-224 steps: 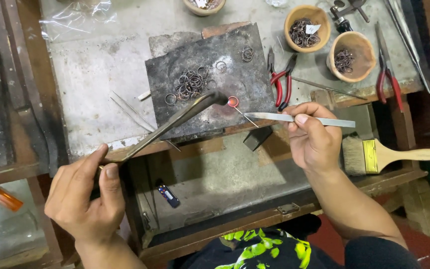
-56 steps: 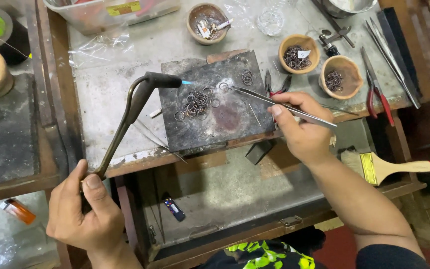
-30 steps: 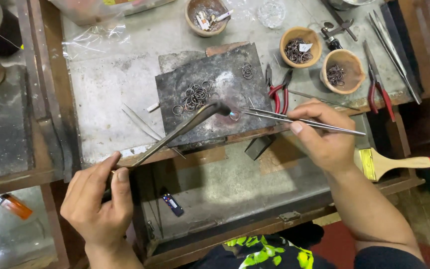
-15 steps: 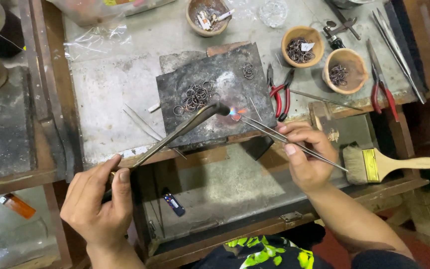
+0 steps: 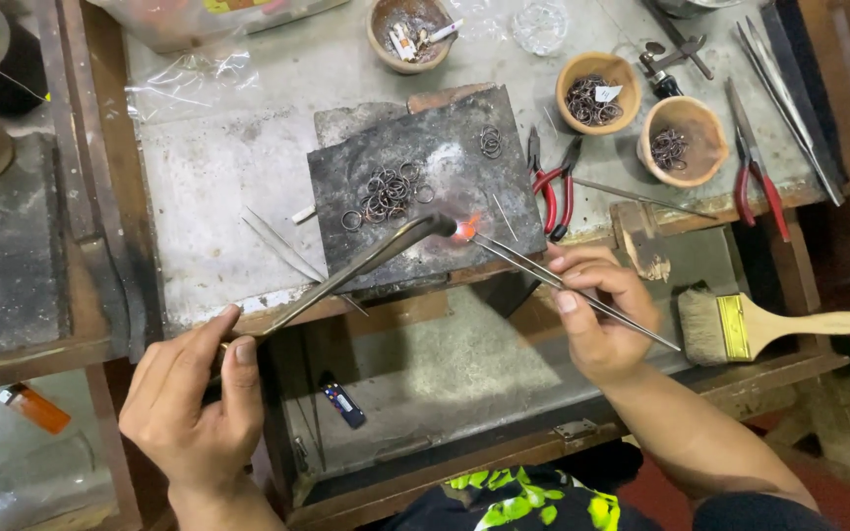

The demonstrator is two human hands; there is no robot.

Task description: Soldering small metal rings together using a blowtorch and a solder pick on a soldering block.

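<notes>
Since a moment ago, right hand [image 5: 597, 315], pinching tweezers [image 5: 573, 290], brought their tips to the torch [image 5: 356, 265] gripped by left hand [image 5: 194, 403].

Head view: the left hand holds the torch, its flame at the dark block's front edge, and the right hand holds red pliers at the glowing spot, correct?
Not quite. In the head view the right hand holds long metal tweezers, tips at the glow. The red pliers lie untouched beside the block. The left hand does hold the torch.

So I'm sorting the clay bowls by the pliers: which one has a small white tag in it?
The left bowl, just behind the red pliers. A white tag lies on its rings; the right bowl holds only a few rings.
</notes>
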